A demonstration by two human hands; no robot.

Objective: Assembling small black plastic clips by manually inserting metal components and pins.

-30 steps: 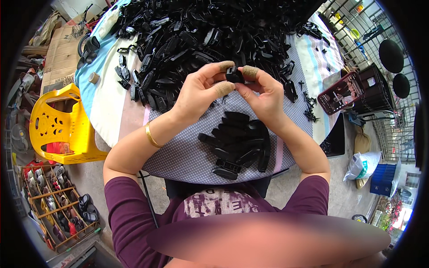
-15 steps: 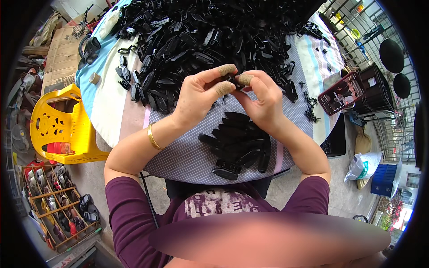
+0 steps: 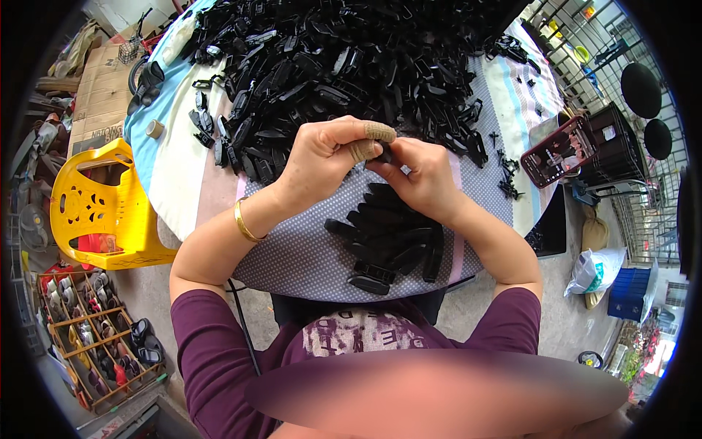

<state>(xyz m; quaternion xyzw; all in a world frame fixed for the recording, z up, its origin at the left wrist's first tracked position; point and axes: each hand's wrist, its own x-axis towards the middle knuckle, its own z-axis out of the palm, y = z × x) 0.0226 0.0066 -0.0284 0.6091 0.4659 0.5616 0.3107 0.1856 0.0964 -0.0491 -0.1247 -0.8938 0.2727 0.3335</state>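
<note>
My left hand [image 3: 325, 157] and my right hand [image 3: 420, 175] meet over the table, both pinching one small black plastic part [image 3: 384, 154] between their fingertips. Tan tape wraps my left thumb and forefinger, and a gold bangle [image 3: 245, 219] circles that wrist. Below my hands a small stack of black plastic clips [image 3: 391, 241] lies on the dotted grey cloth [image 3: 307, 256]. Beyond my hands a big heap of black plastic parts [image 3: 351, 66] covers the far side of the table.
A yellow plastic chair [image 3: 102, 208] stands left of the table. A wooden rack with shoes [image 3: 95, 344] sits lower left. A phone in a red case [image 3: 559, 150] lies at the table's right edge, next to a dark crate [image 3: 614, 146]. A tape roll [image 3: 153, 129] lies at left.
My hands have drawn slightly closer together, the left fingers curling more over the small black part. The stack of clips has not moved.
</note>
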